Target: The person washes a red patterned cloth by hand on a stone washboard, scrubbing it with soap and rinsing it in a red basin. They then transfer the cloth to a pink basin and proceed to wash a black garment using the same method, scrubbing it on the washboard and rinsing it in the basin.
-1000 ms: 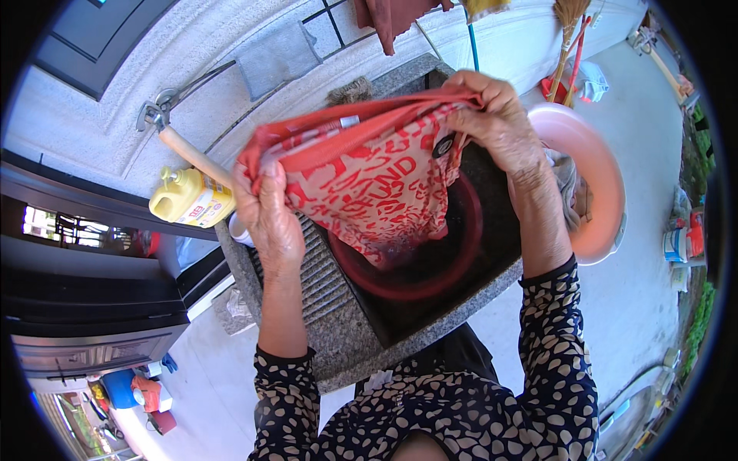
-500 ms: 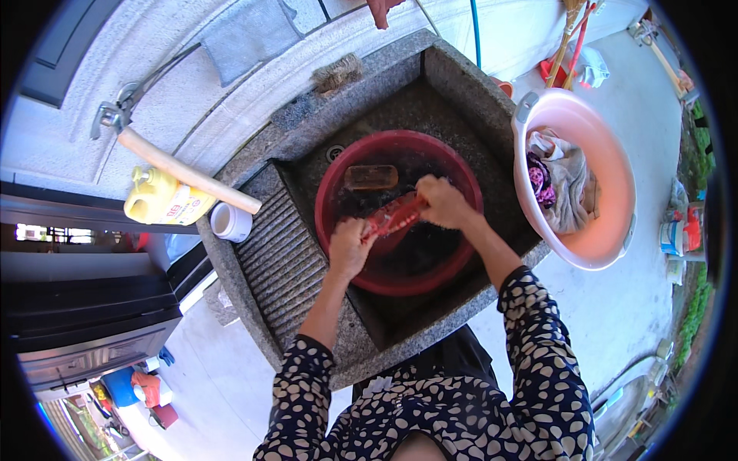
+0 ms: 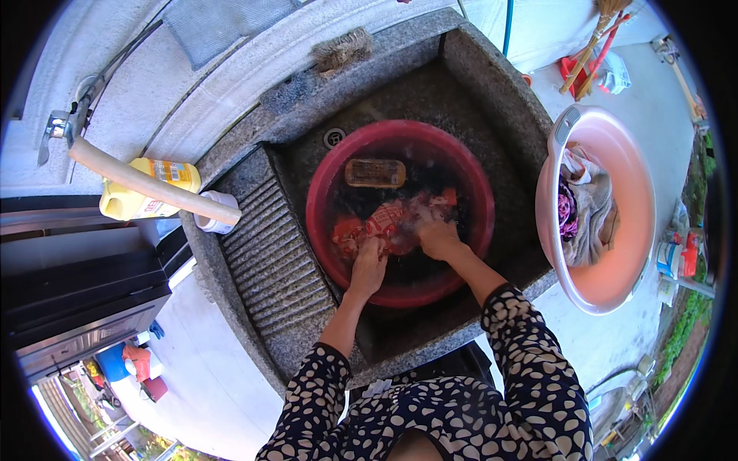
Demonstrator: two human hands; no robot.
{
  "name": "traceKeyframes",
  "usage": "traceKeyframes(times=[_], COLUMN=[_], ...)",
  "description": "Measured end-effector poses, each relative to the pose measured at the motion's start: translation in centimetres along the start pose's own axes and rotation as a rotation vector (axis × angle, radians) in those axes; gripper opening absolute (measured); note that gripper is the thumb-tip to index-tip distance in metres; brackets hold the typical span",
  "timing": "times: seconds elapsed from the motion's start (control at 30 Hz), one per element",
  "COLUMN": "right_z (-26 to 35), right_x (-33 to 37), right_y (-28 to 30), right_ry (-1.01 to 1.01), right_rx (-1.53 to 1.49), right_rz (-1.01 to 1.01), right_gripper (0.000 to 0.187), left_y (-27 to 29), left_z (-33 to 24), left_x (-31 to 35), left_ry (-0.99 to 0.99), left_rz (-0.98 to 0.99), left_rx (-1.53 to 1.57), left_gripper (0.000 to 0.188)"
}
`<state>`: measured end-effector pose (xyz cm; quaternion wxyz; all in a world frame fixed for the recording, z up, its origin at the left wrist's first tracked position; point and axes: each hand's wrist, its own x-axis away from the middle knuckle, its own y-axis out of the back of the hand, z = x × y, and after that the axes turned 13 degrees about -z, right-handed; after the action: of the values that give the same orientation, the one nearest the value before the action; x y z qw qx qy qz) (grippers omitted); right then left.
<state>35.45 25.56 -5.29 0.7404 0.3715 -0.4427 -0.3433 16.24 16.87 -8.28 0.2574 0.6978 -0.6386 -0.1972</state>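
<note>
Head view: both hands press a red patterned cloth [image 3: 392,223] into dark water in the red basin [image 3: 323,192], which sits in the stone sink [image 3: 492,84]. The left hand [image 3: 369,265] and right hand [image 3: 438,238] have fingers curled, gripping the cloth. A brown bar [image 3: 374,173] floats beside it. A yellow bottle with a red-and-white label [image 3: 146,188] stands by the washboard [image 3: 273,253]. A pink tub [image 3: 630,207] holds clothes.

Red-white patterned cloth [image 3: 392,223], bunched, wet, submerged in red basin [image 3: 323,184], mid stone sink [image 3: 492,100]
</note>
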Motion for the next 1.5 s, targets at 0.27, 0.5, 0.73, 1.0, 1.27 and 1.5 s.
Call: traceKeyframes(times=[0.27,0.5,0.73,1.0,1.27,1.5], right_z=[4.5,1.0,1.2,2.0,-0.2,10.4], right_x=[4.0,1.3,-3.6,-1.3,-0.9,6.3], right_y=[4.5,4.2,-6.4,3.6,-2.9,4.7], right_ry=[0.578,0.377,0.326,-0.122,0.206,0.389], right_rx=[-0.491,-0.310,-0.659,-1.223,-0.221,-1.189], right_rz=[-0.214,-0.143,-0.164,-0.371,-0.460,-0.265], right_gripper=[0.038,0.101,0.055,0.043,0.054,0.033], left_y=[0.4,4.8,7.8,5.9,3.1,5.6], left_z=[-5.8,-9.7,-8.6,-3.6,-3.9,-5.6], left_x=[0.1,1.9,1.4,0.6,0.3,0.5], left_ry=[-0.104,0.389,0.483,0.756,1.226,1.084], left_rz=[-0.432,-0.432,-0.473,-0.524,-0.351,0.101], left_rx=[0.233,1.114,1.549,1.470,1.115,1.645], left_gripper=[0.043,0.031,0.028,0.041,0.072,0.065])
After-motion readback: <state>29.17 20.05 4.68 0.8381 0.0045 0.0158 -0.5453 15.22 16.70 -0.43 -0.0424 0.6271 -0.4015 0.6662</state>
